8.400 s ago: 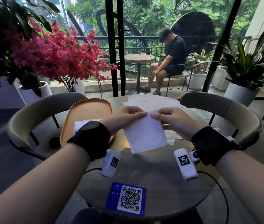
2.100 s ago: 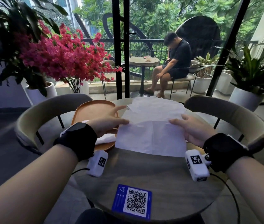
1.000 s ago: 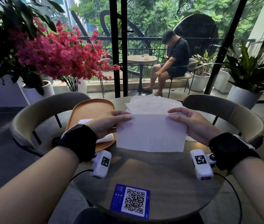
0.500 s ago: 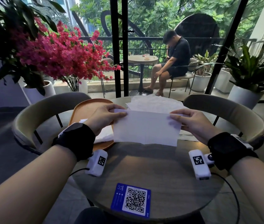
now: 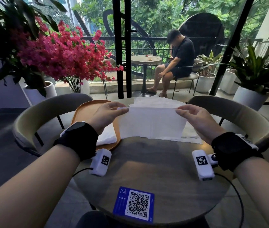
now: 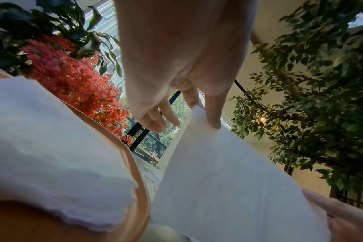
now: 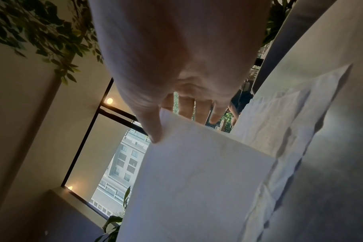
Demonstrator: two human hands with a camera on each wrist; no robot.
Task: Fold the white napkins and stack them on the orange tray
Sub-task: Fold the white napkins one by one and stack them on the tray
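Note:
A white napkin [image 5: 152, 123], folded once into a wide strip, hangs above the round table. My left hand [image 5: 109, 112] pinches its top left corner, and my right hand [image 5: 191, 115] pinches the top right corner. The left wrist view shows the thumb and a finger on the napkin [image 6: 218, 180]. The right wrist view shows the thumb and fingers pinching the napkin [image 7: 197, 172]. The orange tray [image 5: 87, 111] lies at the left, with a folded napkin [image 5: 106, 137] on its near end. More unfolded napkins [image 5: 155, 102] lie behind the held one.
A blue QR card [image 5: 134, 204] lies near the front edge of the grey round table [image 5: 155, 170]. Two curved chairs [image 5: 48, 109] stand at the far left and right. A person sits on the balcony beyond the glass. Potted plants stand on both sides.
The open napkin has been folded in half into a strip and lifted off the table. Both hands have risen slightly and now hold the top corners taut.

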